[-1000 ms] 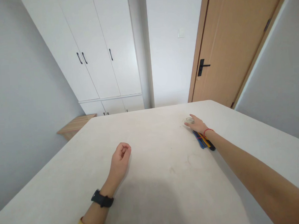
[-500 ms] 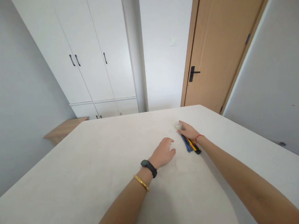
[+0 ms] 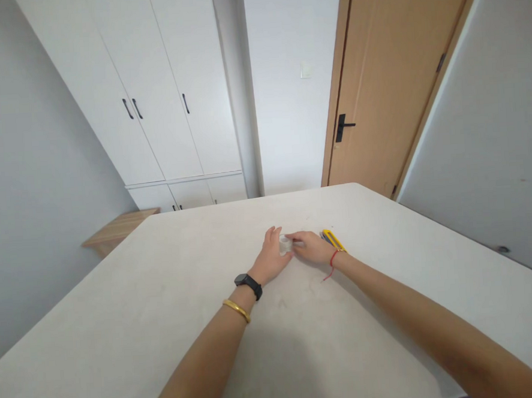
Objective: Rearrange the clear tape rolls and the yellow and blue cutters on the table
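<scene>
1 clear roll [image 3: 285, 244] in head view, over the desk [image 3: 120, 316], between left hand [image 3: 268, 261] and right hand [image 3: 313, 246]. Left: grasping roll's left side. Right: fingertips at roll's right edge, can't tell if clamped. Yellow cutter [image 3: 334, 240] right of roll, partly hidden behind right wrist.

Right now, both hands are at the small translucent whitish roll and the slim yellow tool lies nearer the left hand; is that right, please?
Not quite: the head view shows the yellow tool nearer the right hand, not the left hand; both are at the roll.
</scene>
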Motion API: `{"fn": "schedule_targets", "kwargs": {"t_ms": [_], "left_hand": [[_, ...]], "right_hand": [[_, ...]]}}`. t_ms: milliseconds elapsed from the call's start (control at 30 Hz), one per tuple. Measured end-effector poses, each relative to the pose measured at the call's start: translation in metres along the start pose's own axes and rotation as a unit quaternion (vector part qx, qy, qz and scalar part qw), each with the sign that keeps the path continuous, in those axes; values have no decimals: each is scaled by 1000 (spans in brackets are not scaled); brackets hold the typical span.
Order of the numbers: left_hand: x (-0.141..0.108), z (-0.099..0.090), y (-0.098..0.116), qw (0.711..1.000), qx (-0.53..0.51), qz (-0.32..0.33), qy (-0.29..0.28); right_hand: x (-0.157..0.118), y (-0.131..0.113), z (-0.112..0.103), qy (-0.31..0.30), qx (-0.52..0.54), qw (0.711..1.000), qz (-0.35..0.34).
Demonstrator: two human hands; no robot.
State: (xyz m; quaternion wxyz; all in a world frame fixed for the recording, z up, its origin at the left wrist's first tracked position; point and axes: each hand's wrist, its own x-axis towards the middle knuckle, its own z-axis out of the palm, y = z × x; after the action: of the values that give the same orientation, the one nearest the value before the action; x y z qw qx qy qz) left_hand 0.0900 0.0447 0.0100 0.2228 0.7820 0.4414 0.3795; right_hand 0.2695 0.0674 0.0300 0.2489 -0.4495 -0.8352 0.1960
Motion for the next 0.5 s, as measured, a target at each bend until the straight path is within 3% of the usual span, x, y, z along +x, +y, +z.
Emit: {"fn": "schedule_targets", "kwargs": {"t_ms": [100, 167, 267, 400, 500], "left_hand": [[-1, -5, 0, 999, 2, 5, -51], [-9, -11, 1, 997, 15, -3, -74], [-23, -26, 3, 995, 43, -15, -91], [-42, -49, 0, 993, 73, -24, -87], [-55, -64, -9, 994, 82, -12, -76]], "right_hand": [[-20, -21, 10, -22, 38, 998, -41], [-34, -25, 7, -5, 32, 999, -34], [-53, -19, -10, 61, -77, 993, 58], [-71, -9, -28, 87, -225, 940, 240], [-72, -18, -21, 56, -235, 940, 241]]}}
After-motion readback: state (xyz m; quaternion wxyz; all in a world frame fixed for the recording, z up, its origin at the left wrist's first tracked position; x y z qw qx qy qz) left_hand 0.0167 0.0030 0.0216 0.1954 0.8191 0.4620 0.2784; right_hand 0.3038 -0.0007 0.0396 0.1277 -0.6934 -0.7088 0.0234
